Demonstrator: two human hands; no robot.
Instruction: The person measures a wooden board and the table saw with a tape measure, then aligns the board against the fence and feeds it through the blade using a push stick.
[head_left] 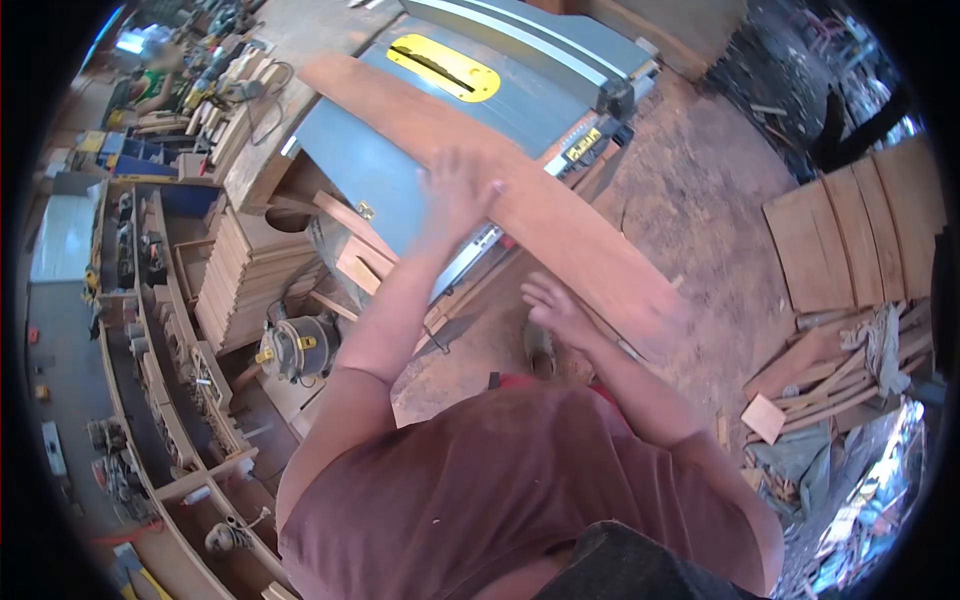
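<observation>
A long reddish-brown wooden plank (560, 220) lies diagonally across the blue table saw top (370, 170), its near right end reaching past the table edge and smeared by motion. My left hand (460, 190) is at the plank's left edge, fingers stretched out and somewhat blurred, thumb overlapping the wood. Lower down, my right hand (558, 312) is beside the plank's lower edge with its fingers apart and nothing in them. Beyond the plank, a yellow insert plate (445, 68) with a dark slot is set in the saw table.
A grey fence (520, 40) runs along the saw's far side. Stacked boards (250, 265) and a round metal-bodied machine (300, 345) stand at left, near shelves of tools (150, 300). Wood scraps (830, 380) lie at right. Another person (155, 80) is far back left.
</observation>
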